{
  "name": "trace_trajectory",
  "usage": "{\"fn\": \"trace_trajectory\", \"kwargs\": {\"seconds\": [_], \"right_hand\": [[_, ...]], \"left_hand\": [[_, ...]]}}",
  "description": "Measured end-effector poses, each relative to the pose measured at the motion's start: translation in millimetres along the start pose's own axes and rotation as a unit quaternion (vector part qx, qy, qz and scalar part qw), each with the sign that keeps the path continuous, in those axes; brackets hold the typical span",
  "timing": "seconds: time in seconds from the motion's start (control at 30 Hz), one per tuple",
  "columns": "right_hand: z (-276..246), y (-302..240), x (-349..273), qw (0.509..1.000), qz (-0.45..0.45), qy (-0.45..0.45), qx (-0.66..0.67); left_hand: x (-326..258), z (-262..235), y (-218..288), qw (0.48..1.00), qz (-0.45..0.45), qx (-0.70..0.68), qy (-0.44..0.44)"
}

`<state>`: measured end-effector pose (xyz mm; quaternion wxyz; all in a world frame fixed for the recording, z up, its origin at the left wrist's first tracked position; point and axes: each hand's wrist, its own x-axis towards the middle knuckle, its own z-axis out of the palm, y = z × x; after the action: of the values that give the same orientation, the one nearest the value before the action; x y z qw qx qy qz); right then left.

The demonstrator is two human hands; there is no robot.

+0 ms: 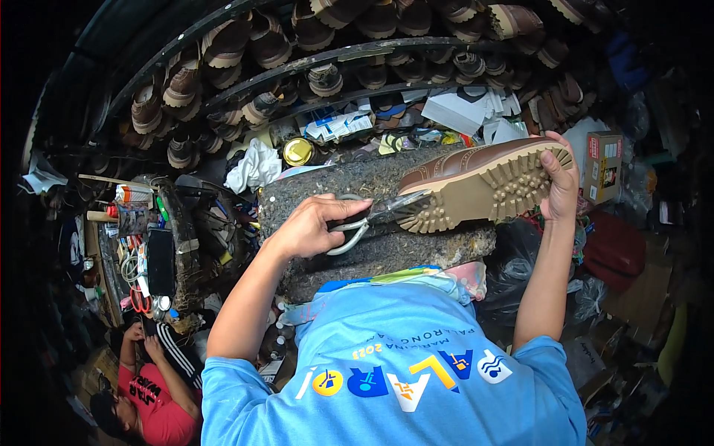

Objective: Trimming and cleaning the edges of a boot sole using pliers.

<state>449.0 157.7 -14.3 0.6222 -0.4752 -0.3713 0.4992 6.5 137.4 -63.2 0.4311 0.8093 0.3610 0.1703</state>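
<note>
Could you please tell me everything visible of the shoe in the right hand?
The shoe has a brown, leather-looking upper with small holes, a pale edge strip and a thick tan sole, knobbed under the forefoot, ridged around the rim and flatter at the arch. It is tipped sideways, sole facing the camera, heel to the left. The right hand grips its toe end, thumb on the sole. Scissors in the left hand seem to touch its heel edge. It is above a dark block.

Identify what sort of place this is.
Probably a shoemaking or shoe-repair workshop: rows of brown shoes fill the background, the right hand holds a chunky-soled shoe, and the left hand holds scissors near its sole.
</note>
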Motion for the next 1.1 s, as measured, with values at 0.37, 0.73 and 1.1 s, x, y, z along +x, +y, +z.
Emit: {"fn": "trace_trajectory", "kwargs": {"seconds": [0.37, 0.73, 1.1], "right_hand": [[6.2, -6.8, -14.3, 0.998, -0.025, 0.015, -0.05], [75.6, -21.5, -91.5, 0.977, -0.158, 0.028, -0.14], [75.4, -21.6, -94.3, 0.975, -0.165, 0.019, -0.148]], "left_hand": [[-40.0, 5.1, 6.9, 0.992, -0.07, -0.004, 0.107], [-84.5, 38.2, 83.8, 0.963, -0.121, 0.182, 0.158], [-82.7, 35.7, 89.3, 0.95, -0.13, 0.237, 0.159]]}}
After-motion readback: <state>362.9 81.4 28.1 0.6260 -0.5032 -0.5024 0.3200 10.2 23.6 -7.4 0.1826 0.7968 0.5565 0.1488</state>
